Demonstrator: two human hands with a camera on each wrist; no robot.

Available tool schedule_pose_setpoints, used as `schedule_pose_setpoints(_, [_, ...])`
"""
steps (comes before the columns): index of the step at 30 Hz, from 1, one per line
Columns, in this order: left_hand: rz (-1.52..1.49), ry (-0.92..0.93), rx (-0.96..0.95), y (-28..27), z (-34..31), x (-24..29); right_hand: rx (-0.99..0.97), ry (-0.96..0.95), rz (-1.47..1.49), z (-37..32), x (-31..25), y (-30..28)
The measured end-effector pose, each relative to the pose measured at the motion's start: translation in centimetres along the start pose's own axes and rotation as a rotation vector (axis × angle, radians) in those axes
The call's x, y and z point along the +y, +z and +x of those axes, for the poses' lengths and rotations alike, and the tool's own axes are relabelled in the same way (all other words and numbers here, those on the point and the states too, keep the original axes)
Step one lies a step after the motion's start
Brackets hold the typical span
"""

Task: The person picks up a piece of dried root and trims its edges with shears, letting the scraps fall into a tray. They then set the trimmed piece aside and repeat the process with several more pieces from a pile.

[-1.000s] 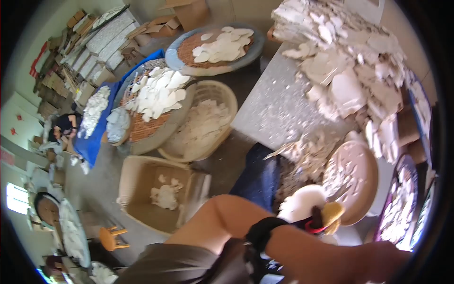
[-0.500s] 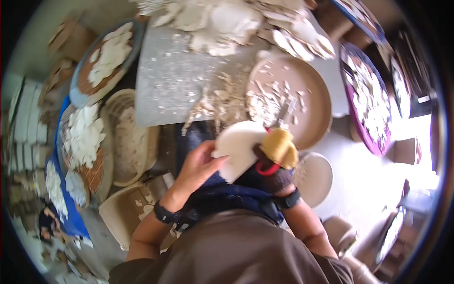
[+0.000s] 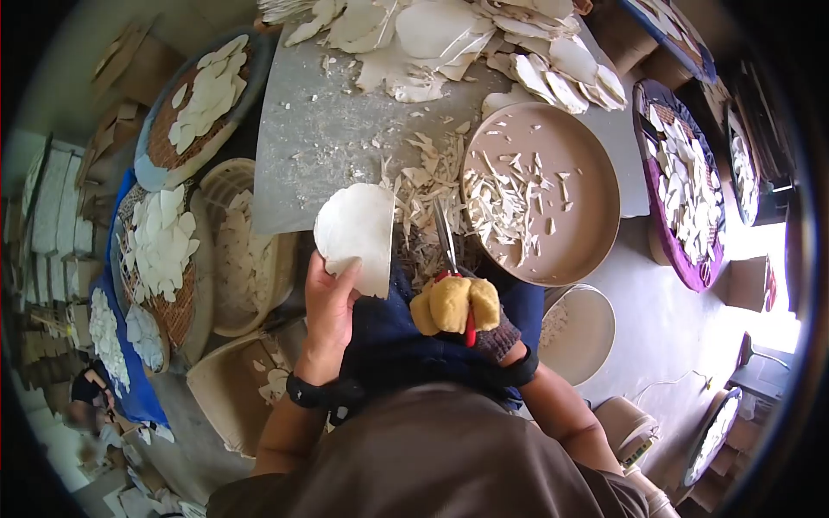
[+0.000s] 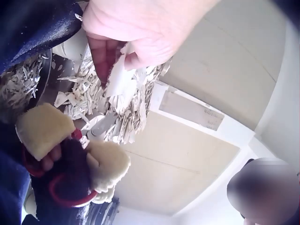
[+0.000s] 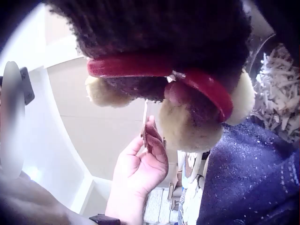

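My bare left hand (image 3: 330, 302) pinches a flat white sheet (image 3: 354, 233) between thumb and fingers near its lower edge. The sheet has a rounded left side and a straight right edge. A dark knitted glove with thick yellow finger covers is on my right hand (image 3: 484, 324), which grips red-handled scissors (image 3: 446, 242). Their metal blades point at the table, to the right of the sheet and apart from it. In the left wrist view, the red handle loops (image 4: 70, 200) circle the gloved fingers. Loose pale strips (image 3: 423, 177) lie heaped beyond both hands.
A round brown tray (image 3: 591, 216) with cut strips overlaps the grey table's (image 3: 302, 147) right side. White sheets (image 3: 440, 34) pile up at the back. A white bucket (image 3: 596, 345) stands right, a beige bin (image 3: 220, 393) and baskets left. Another person (image 3: 91, 388) is at far left.
The head view has swung to the right and down, bringing both hands into view. Since half a second ago, the sheet has moved left, apart from the scissors, which now point up the view.
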State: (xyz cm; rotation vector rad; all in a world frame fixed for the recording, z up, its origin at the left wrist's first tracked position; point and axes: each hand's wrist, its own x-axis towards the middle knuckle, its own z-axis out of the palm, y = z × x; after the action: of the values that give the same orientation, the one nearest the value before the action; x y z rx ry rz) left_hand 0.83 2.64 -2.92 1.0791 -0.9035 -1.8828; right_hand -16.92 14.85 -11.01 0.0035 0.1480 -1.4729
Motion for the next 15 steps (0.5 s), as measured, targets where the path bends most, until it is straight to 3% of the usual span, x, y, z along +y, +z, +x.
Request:
schedule_pose_setpoints(1, [0.011,0.008,-0.009,0.0,-0.1,0.0,-0.027,-0.029,-0.142,0.1,0.1,0.1])
schedule_pose_setpoints(3, [0.111,0.201,-0.006,0.4,-0.3,-0.5,-0.119,-0.053,-0.349,0.9,0.2,0.6])
schedule_pose_setpoints(4, [0.163,0.295,-0.007,0.5,-0.4,-0.7,-0.07,-0.044,-0.293,1.2,0.6,0.7])
schedule_pose_setpoints(6, [0.179,0.25,-0.026,0.8,-0.8,-0.6,0.029,-0.027,-0.179,1.6,1.4,0.8])
schedule_pose_setpoints(7, [0.187,0.228,-0.037,0.9,-1.0,-0.5,0.011,0.096,0.256,2.0,1.5,-0.1])
schedule_pose_setpoints(9, [0.214,0.225,-0.071,0.7,-1.1,-0.8,0.096,0.025,-0.312,2.1,1.6,0.4])
schedule_pose_setpoints(11, [0.211,0.22,-0.092,0.8,-1.2,-0.9,0.059,0.053,-0.292,2.3,1.4,0.5])
schedule_pose_setpoints(13, [0.178,0.214,-0.102,1.2,-1.4,-0.8,-0.101,0.173,0.319,2.8,1.1,-0.1])
schedule_pose_setpoints(15, [0.227,0.213,-0.129,0.9,-1.0,-0.3,0.011,0.14,-0.263,2.6,0.9,-0.6])
